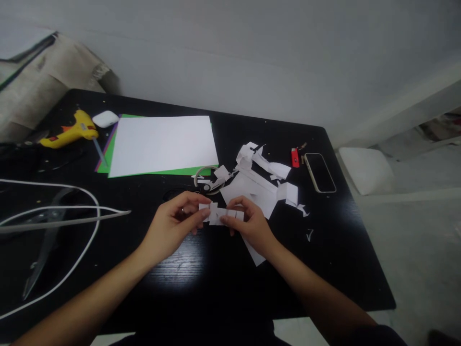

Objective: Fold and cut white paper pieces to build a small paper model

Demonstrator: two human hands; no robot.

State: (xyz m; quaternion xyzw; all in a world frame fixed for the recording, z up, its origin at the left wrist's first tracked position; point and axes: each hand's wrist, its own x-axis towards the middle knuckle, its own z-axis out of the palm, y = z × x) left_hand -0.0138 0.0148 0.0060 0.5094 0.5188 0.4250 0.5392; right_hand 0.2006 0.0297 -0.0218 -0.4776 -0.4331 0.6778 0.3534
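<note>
Over the black counter [345,259], your left hand [171,221] and right hand [252,225] pinch a white paper strip [213,211] between them, probably to steady its flimsy length, near the cut paper scraps [288,193].

Student: Where is there free passage over the black table [334,269]?

Tutor: Between the forearms, bare tabletop runs up to the left hand [173,220] and right hand [254,221]; the paper strip [213,214] between them closes its far end. Another stretch lies right, nearer than the phone [320,172].

Student: And the obstructions?

Tutor: Paper cuttings [248,186] beyond the right hand; a looped white cable [99,214] left; the glue gun [74,130] farther back; behind everything, the wall [234,72].
</note>
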